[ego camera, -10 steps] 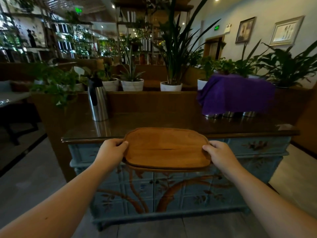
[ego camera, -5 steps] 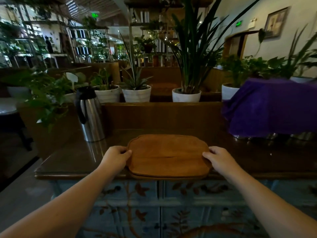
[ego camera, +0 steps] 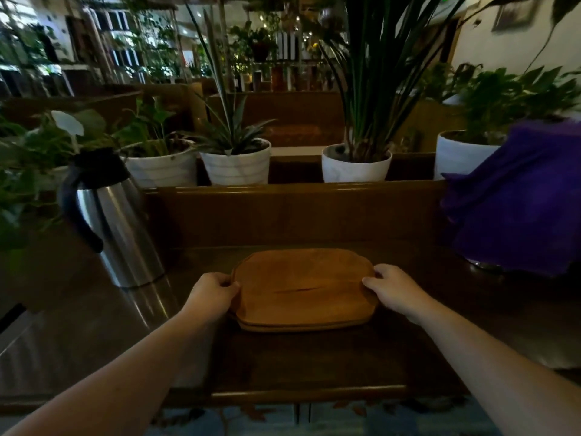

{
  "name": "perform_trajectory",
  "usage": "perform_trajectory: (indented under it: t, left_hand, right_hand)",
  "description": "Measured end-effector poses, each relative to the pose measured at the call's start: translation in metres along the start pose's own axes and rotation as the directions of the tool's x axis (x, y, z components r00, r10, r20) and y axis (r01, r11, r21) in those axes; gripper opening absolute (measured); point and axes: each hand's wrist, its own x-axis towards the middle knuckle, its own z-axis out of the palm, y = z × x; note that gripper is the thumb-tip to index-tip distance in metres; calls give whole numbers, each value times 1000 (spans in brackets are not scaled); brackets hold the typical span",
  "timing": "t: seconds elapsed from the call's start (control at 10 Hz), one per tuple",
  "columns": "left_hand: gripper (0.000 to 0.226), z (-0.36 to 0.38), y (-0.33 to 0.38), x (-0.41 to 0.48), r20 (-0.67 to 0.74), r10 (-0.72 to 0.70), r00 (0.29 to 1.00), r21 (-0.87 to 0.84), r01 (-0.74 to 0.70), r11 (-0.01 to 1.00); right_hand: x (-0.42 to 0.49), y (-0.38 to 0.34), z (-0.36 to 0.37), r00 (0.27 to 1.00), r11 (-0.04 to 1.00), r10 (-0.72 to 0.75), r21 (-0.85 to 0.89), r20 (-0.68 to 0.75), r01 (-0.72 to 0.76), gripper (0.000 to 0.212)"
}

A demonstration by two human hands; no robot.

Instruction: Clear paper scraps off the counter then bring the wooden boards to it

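A stack of rounded wooden boards (ego camera: 303,289) lies over the middle of the dark wooden counter (ego camera: 314,363); two layered edges show at its front. My left hand (ego camera: 211,294) grips the stack's left end and my right hand (ego camera: 393,289) grips its right end. Whether the stack rests fully on the counter or hovers just above it, I cannot tell. No paper scraps are visible on the counter.
A steel thermos jug (ego camera: 110,221) stands on the counter at the left. A purple cloth (ego camera: 515,199) covers metal items at the right. White plant pots (ego camera: 235,163) line the raised ledge behind. The blue painted cabinet front (ego camera: 314,420) is below.
I have stepped up to the counter and carried the boards forward from above its front edge to over its middle. Both hands keep their grip on the ends.
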Motion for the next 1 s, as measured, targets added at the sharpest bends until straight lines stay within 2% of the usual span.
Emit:
perform_trajectory:
  t: [0.2,0.5,0.8,0.9,1.0]
  left_hand:
    - [20,0,8,47,110,18,994,106,-30,994]
    - [21,6,15,69,157,29,987,129,-50,990]
    - [17,7,12,71,174,33,984,145,-59,988]
    - [18,6,15,68,167,16,986,197,-49,979]
    - [19,5,17,62,159,52,986,285,-97,954]
  right_hand:
    - [42,-10,5,998,995,44,-87,-44,-47,18]
    - [68,-9,4,992,983,118,-133,-42,-123,17]
    - [77,-3,7,994,979,106,-169,-38,-111,21]
    - [78,-2,6,997,956,77,-281,-23,-80,27]
    - [75,-5,4,999,884,-1,-466,-43,-19,45]
